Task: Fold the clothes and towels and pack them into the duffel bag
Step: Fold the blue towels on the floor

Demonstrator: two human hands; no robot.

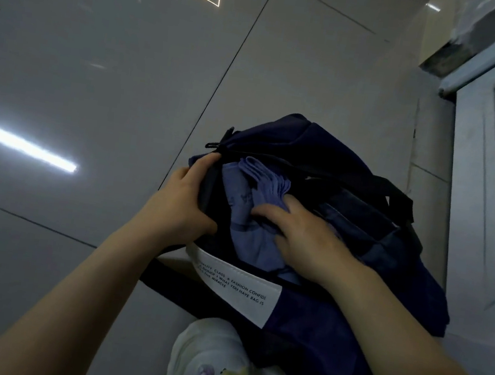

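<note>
The right hand lies flat with fingers straight, a wide grip pressing down on the folded lavender cloth directly beneath its palm inside the open navy duffel bag. Just to its left, the left hand makes a narrow grip curled round the bag's near rim and dark strap, pulling the mouth open. The cloth's long axis runs away from the person, toward the zipper end beyond the fingertips; the right hand is the nearer to it. Darker folded fabric sits just right of the pressing hand. The bag rests on the glossy tiled floor, a white clog below the wrists.
</note>
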